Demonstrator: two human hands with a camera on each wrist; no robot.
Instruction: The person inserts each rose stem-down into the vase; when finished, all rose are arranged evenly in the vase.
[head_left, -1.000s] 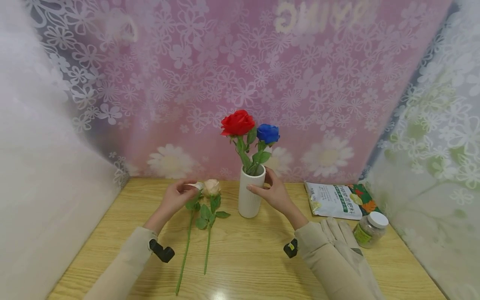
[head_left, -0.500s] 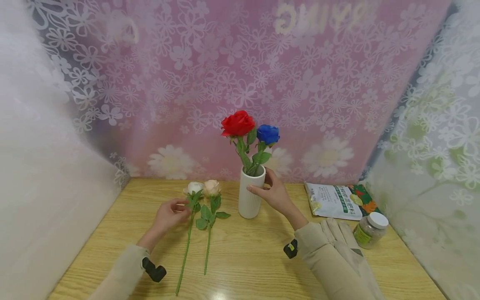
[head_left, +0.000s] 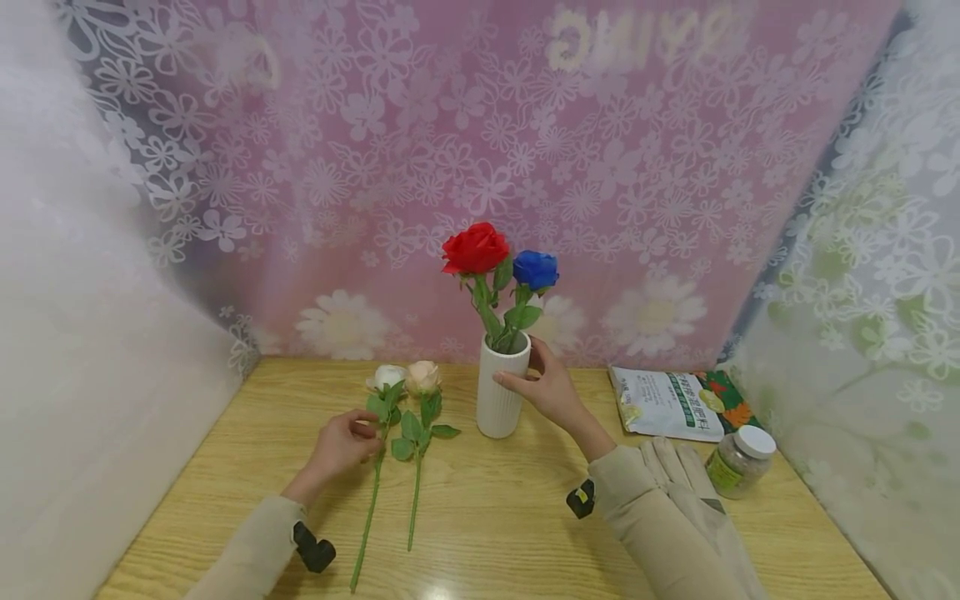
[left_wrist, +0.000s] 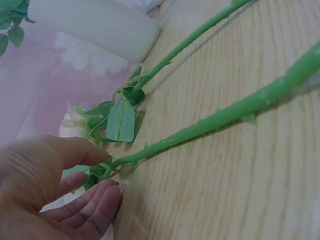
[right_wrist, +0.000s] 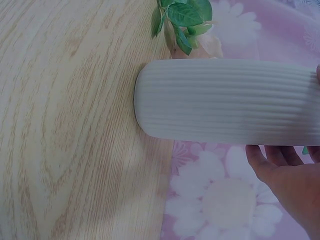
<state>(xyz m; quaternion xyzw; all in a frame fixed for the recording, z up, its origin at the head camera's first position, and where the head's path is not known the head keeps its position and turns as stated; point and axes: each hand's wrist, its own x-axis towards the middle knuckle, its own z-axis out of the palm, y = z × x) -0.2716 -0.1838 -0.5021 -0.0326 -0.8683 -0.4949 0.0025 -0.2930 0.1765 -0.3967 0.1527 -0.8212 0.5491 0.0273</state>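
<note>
A white ribbed vase [head_left: 501, 396] stands upright on the table, bearing a red rose [head_left: 476, 248] and a blue rose [head_left: 536, 269]. My right hand [head_left: 553, 387] grips it near the rim, thumb in front and fingers behind; fingertips show along its side in the right wrist view. Left of the vase lie a white rose [head_left: 389, 377] and a cream rose [head_left: 423, 377], their green stems toward me. At the white rose's upper stem [left_wrist: 200, 127], just below its leaves, is my left hand [left_wrist: 55, 185], thumb and curled fingers on either side of it.
On the right lie a white and green printed bag [head_left: 667, 402] and a pair of pale gloves [head_left: 686, 479], beside a lidded jar [head_left: 741, 460]. A pink flowered curtain [head_left: 420, 167] hangs behind the wooden table [head_left: 480, 517]; pale flowered sheets flank both sides.
My left hand has moved from the white rose's bloom down to its upper stem, uncovering the bloom. The right hand stays on the vase, and the flowers have not shifted.
</note>
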